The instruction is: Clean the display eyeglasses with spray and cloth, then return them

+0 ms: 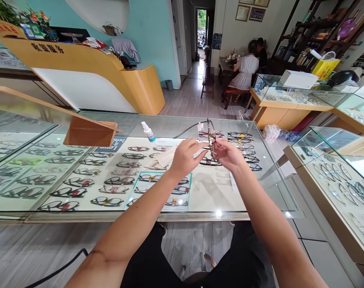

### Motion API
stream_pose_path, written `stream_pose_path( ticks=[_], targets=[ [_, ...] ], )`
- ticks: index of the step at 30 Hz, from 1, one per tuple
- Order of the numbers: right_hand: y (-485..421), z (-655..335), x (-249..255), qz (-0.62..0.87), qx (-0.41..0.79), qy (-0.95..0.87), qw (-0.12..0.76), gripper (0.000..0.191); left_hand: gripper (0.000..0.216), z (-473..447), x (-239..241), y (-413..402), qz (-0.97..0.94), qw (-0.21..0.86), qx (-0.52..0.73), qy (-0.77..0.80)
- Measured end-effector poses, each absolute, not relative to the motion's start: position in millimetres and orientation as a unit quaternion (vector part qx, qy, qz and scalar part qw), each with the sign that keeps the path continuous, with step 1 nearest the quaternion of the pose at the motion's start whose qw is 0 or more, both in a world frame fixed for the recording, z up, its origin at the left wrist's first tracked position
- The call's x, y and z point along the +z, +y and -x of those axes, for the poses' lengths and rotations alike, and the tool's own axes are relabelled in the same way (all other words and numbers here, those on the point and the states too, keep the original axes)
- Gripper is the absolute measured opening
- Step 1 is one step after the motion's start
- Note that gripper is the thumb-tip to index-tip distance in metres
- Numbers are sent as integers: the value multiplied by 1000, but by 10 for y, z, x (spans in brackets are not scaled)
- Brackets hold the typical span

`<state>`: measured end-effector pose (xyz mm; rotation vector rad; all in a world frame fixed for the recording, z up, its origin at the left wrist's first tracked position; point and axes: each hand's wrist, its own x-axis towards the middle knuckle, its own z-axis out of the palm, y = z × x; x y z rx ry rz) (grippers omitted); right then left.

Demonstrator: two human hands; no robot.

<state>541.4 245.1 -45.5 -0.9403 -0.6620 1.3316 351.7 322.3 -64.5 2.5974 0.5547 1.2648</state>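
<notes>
A pair of eyeglasses [212,130] with a thin frame is held up on edge above the glass counter, one temple reaching out to the left. Thumb and fingers of my right hand [228,154] pinch its rim from the right. My left hand [188,156] meets the frame from the left, index finger and thumb closing at its lower part; the exact contact is small and partly hidden. A small white tag [200,127] shows beside the frame. Under my left wrist lies a beige cloth [164,158] on the counter. A white spray bottle [148,132] with a blue base stands behind it.
Rows of eyeglasses [106,201] fill the glass display counter [212,200]. A wooden-framed mirror or stand [90,134] is at its left. More display cases [335,180] stand to the right. Two people sit at a table [225,66] in the back.
</notes>
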Motion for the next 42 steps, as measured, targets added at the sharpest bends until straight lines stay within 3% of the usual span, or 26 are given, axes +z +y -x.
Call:
stream_pose_path(
  ticks=[12,26,34,38,42],
  targets=[
    [2469,-5349,-526,402,596,-282,635,32,32,-3473,-631,3292,-884,67,427,179],
    [2418,-5531,-403,382,490,-301,724,31,34,-3484,-630,3292,-870,113,424,226],
    [2340,-5464,-284,367,452,-350,734,34,33,-3473,-607,3279,-891,56,411,185],
    [2201,-5449,-207,452,284,-517,669,15,68,-3420,-545,3259,-842,6,502,199],
    [2116,-5404,-167,541,74,-667,507,6,98,-3374,-495,3289,-820,-32,542,180]
  ],
)
